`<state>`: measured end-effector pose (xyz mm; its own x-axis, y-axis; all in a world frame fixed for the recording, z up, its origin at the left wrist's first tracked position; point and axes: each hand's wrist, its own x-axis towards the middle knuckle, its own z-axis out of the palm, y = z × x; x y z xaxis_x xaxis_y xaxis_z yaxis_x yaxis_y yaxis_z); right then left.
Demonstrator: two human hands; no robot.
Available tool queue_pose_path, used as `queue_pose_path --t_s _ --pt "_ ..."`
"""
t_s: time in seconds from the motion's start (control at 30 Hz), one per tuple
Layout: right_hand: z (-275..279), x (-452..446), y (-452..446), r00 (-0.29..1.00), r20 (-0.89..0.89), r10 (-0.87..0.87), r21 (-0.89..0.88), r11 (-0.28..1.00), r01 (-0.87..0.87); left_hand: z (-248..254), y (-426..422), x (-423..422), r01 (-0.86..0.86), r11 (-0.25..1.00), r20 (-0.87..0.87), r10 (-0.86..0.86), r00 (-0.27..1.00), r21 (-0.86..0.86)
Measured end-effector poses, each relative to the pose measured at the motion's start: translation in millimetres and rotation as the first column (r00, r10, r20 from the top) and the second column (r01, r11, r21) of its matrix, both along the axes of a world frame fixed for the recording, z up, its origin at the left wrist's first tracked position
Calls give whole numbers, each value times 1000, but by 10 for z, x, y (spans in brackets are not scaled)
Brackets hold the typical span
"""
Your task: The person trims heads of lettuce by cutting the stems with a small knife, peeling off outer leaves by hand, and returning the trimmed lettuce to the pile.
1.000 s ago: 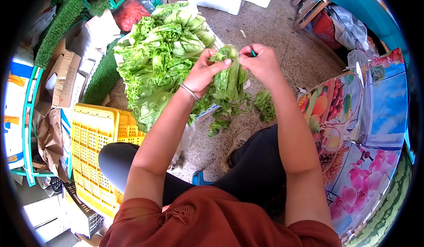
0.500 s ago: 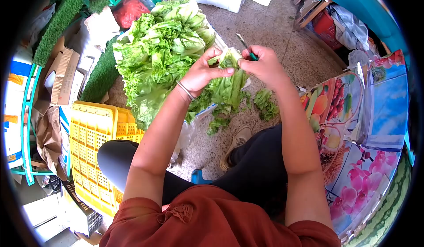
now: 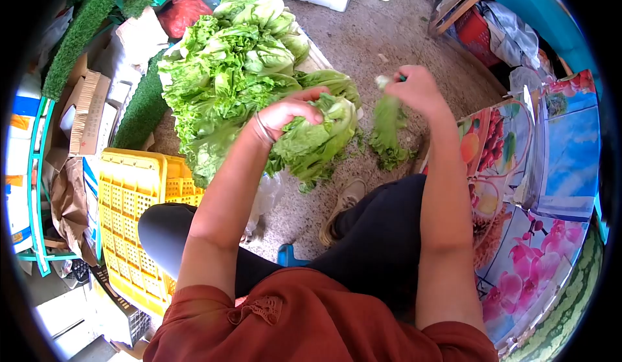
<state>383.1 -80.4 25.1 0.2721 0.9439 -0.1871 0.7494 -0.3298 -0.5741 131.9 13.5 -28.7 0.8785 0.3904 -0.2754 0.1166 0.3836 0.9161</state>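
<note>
A head of lettuce [image 3: 327,138] is in my left hand [image 3: 293,113], its fingers closed around the upper part and its pale stem end to the right. Off to the right, my right hand [image 3: 418,90] grips a loose lettuce leaf [image 3: 389,125] that hangs toward the floor, slightly blurred. A bit of green knife handle [image 3: 402,78] shows at the same fingers; the blade cannot be made out. Close beyond my left hand lies a large pile of lettuce [image 3: 227,70] on a pale tray or box, of which only an edge shows.
A yellow plastic crate [image 3: 133,187] stands by my left knee. Cardboard boxes [image 3: 91,116] and green-framed shelving are farther left. On the right are boxes printed with fruit and flowers [image 3: 525,245]. A red plastic bag [image 3: 186,15] lies behind the lettuce.
My right hand has moved right, away from the lettuce head, with a leaf now in it. My left hand has lowered slightly, and the head has tilted.
</note>
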Motion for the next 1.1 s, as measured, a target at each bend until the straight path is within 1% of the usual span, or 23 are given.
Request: queue_pose_path --t_s 0.03,0.07,0.13,0.17,0.2,0.23,0.27,0.33,0.4,0.43,0.53,0.57,0.6,0.63,0.67,0.7,0.73,0.8,0.83,0.93,1.0,1.07,1.1 --pt "-3 87 14 989 55 -139 -25 990 141 -47 -25 -8 -61 991 35 65 997 -119" --pt "-24 150 19 955 113 -273 -42 959 279 -85 -42 -18 -59 991 36 64 997 -119" --pt "-56 67 -29 933 189 -306 -47 946 320 -149 -41 -27 -288 902 -23 296 955 -321" --pt "-34 -85 -39 954 -138 -268 -29 964 266 -224 24 -4 -194 900 53 233 971 -391" --pt "-16 -240 -51 872 -450 -195 3 976 219 -315 55 -4 -196 898 56 236 970 -393" --pt "52 -393 -62 821 -559 -115 6 990 143 -231 17 15 -183 865 65 240 969 -467" --pt "6 -450 -46 819 -560 -121 -1 989 146 -156 -35 37 -168 826 69 242 968 -539" --pt "-83 -513 -6 743 -667 59 80 997 -7 -40 -104 65 -210 871 62 264 963 -444" --pt "-92 -506 -1 760 -648 45 78 997 8 57 -134 56 -157 834 60 221 974 -530" --pt "-87 -487 11 741 -671 30 79 996 31 50 -110 51 -241 832 15 286 958 -499" --pt "-41 -443 1 722 -692 -17 61 995 81 115 19 18 -164 883 31 197 980 -440" --pt "-30 -419 -13 813 -580 60 117 993 10 140 63 34 -165 882 30 198 980 -441" --pt "-27 -385 -27 882 -452 135 163 984 -68 174 113 50 -121 982 -5 121 993 -143" --pt "-25 -317 -31 881 -454 134 162 985 -66 232 162 68 -45 985 -64 56 996 168" --pt "-24 -209 -25 979 -194 59 80 996 -44 283 243 56 -41 985 -67 53 996 169" --pt "-26 -100 -23 996 86 -4 5 1000 3 331 347 17 -60 977 -120 86 989 205" --pt "-30 16 -25 997 83 -11 6 1000 10 372 454 1 -74 968 -171 118 978 241" --pt "-27 225 -35 975 139 -172 -259 944 203 439 676 64 -161 919 -231 255 939 359" --pt "-71 250 -80 968 218 -127 -246 952 181 515 732 122 -175 844 -232 329 915 506" --pt "-236 208 -76 982 189 -18 -266 961 69 312 1153 408 -82 536 -214 467 858 840" --pt "-211 124 -55 990 140 -10 -250 967 45 474 979 685 234 305 -376 595 711 923" --pt "-204 78 -32 997 82 8 -225 974 11 287 992 1012 563 202 -559 590 583 801" --pt "-206 88 -22 997 71 21 -210 978 -6 42 1020 1106 606 174 -576 587 569 776"
